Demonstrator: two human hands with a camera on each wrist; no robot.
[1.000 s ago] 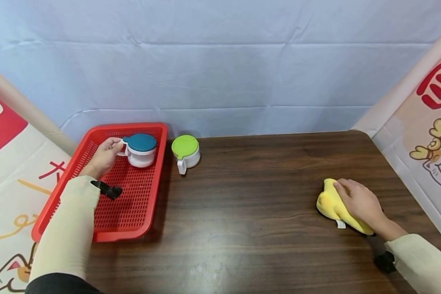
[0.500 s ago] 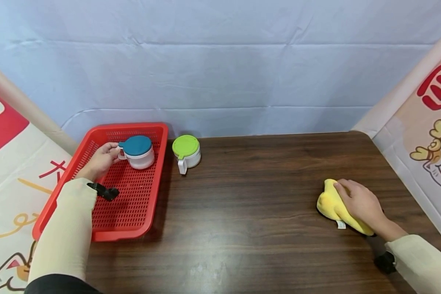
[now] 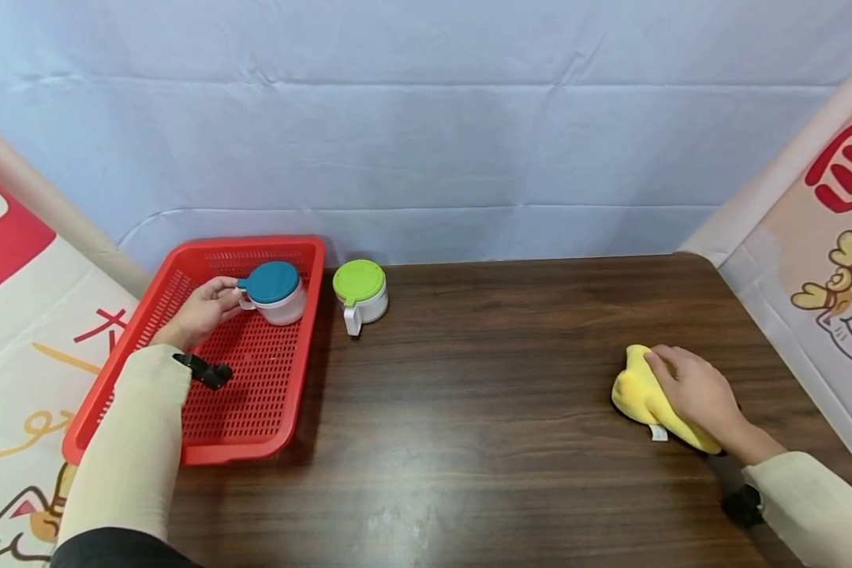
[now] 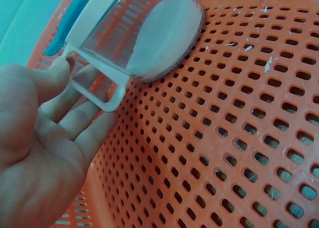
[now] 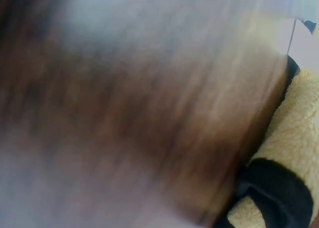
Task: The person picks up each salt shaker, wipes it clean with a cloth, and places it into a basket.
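Note:
A seasoning jar (image 3: 282, 308) with a blue lid and a clear body stands in the back right part of the red basket (image 3: 294, 379). My left hand (image 3: 204, 309) pinches its white loop handle (image 4: 102, 104). The left wrist view has the thumb at the handle's top and the other fingers behind and below it. Far to the right, my right hand (image 3: 696, 392) grips a yellow plush toy (image 3: 639, 394) lying on the table, its thumb across the top. Most of its other fingers are hidden. The right wrist view is blurred and lacks the hand.
Just right of the basket, a second jar (image 3: 364, 304) with a green lid stands on the brown wooden table (image 3: 468, 379), handle toward the front. A pale cloth (image 3: 426, 142) hangs behind the table. Printed cloths flank both sides.
The blue-lidded jar has come down slightly in the basket, shifting left and then back right with my left hand at its handle. My right hand and the plush toy stay put.

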